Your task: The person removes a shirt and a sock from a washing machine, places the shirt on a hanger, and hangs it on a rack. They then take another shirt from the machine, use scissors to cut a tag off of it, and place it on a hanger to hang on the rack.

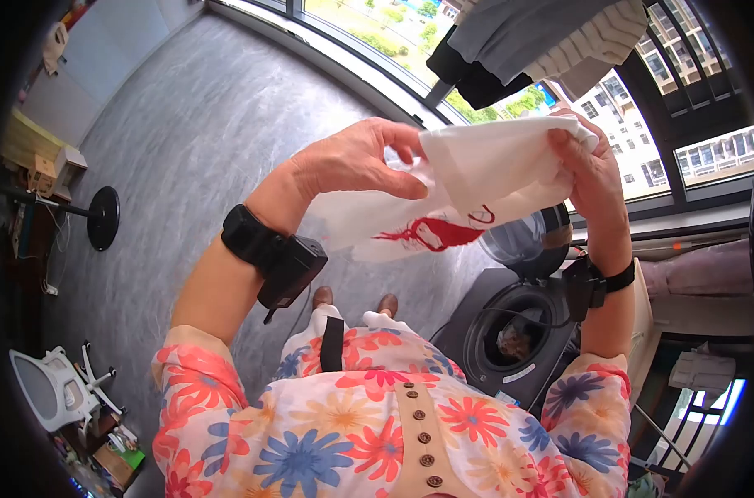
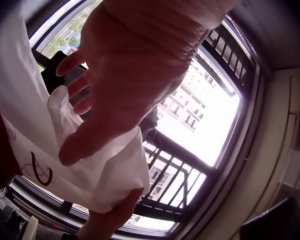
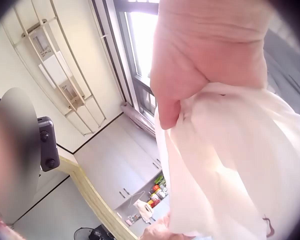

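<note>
"Where do we start?"
"With our left hand [image 1: 352, 164], thumb and fingers apart by the edge of the white cloth [image 1: 497, 162]; we can't tell whether they touch."
"And the cloth?"
"Held up before us, red print [image 1: 447, 236] showing, washing machine [image 1: 468, 336] lower down; furthest right, our right hand [image 1: 591, 166] pinches the cloth."

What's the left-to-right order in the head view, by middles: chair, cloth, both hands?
White chair → left hand → white cloth → right hand.
</note>
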